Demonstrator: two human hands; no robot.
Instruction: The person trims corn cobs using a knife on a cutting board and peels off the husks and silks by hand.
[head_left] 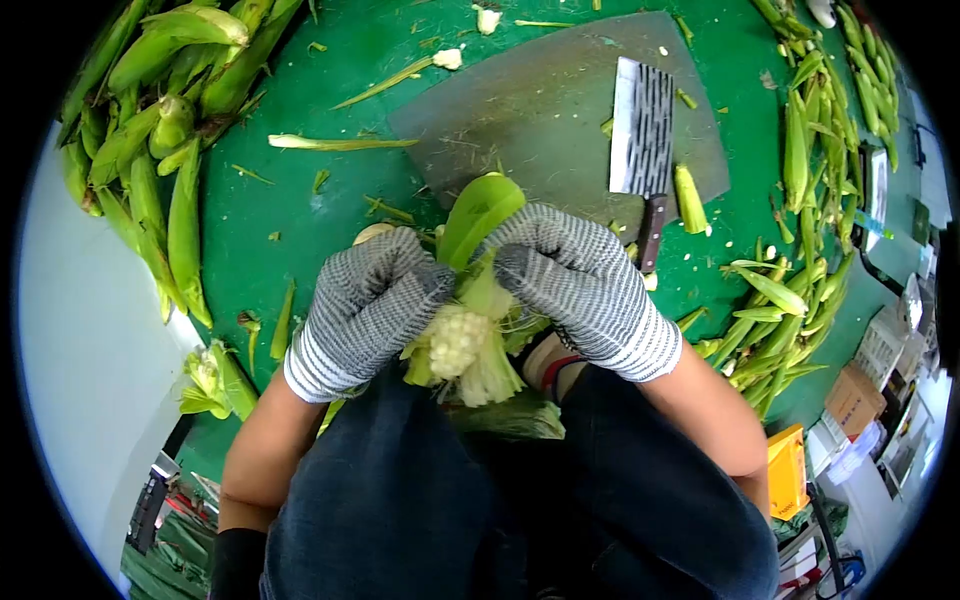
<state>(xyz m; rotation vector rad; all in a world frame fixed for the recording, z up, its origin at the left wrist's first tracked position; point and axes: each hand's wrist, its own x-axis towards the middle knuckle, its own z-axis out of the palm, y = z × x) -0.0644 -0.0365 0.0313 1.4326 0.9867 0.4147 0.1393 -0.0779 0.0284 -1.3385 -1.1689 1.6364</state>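
Note:
Between my gloved hands, above my knees, is an ear of corn [458,342] with its pale kernels facing me and its husk partly pulled open. My left hand [372,310] is closed at the left side of the ear, fingers curled against the husk. On the other side my right hand [582,282] pinches the husk near its top. A broad green husk leaf [480,215] stands up between the two hands. Beyond them, a cleaver [642,130] with a slotted blade and dark handle lies on a grey cutting board [500,110].
Unhusked corn [185,110] is piled at the upper left. Stripped husks [790,310] form a long heap on the right. A cut stalk piece [690,200] lies near the cleaver handle, and scraps litter the green surface [330,95]. Another ear [215,380] lies left of my forearm.

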